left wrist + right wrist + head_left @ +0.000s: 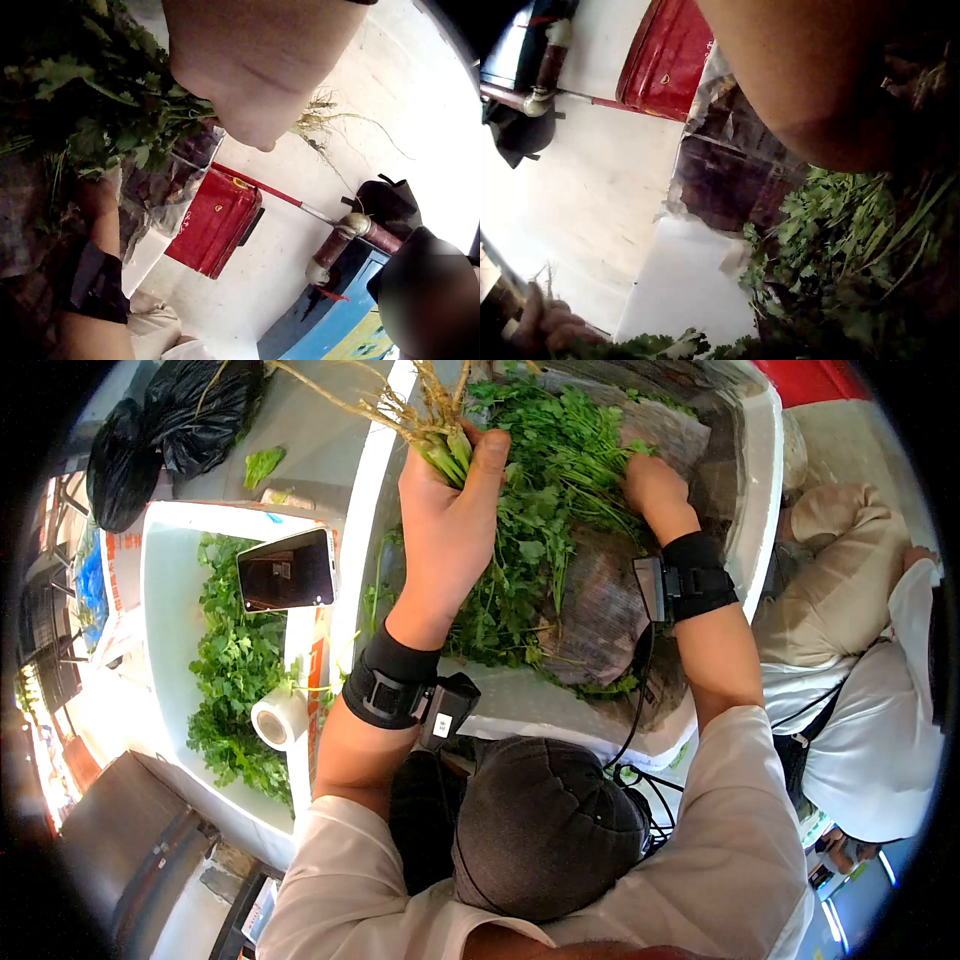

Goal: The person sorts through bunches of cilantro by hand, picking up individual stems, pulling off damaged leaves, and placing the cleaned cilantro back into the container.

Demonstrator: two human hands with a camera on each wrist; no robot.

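Observation:
A bunch of leafy greens with pale roots [445, 445] is gripped in the left hand [450, 520], thumb across the stems, roots pointing up. Its leaves hang over the large white foam box [372, 480]. The right hand [657, 490] is down among more greens [570, 435] in that box, its fingers partly hidden by stems; whether they grip any is unclear. In the left wrist view, roots [319, 120] stick out beyond the left hand [240, 90]. In the right wrist view, the right hand [832, 97] is over greens [817, 225], fingertips hidden.
Left of the large box stands a smaller white box [165, 590] of greens [235, 680], with a phone [287, 572] and a plastic roll [279, 719] at its edge. Black bags [195, 420] lie at the upper left. Newspaper-wrapped bundles [600, 610] sit in the large box. Another person [860, 690] is at the right.

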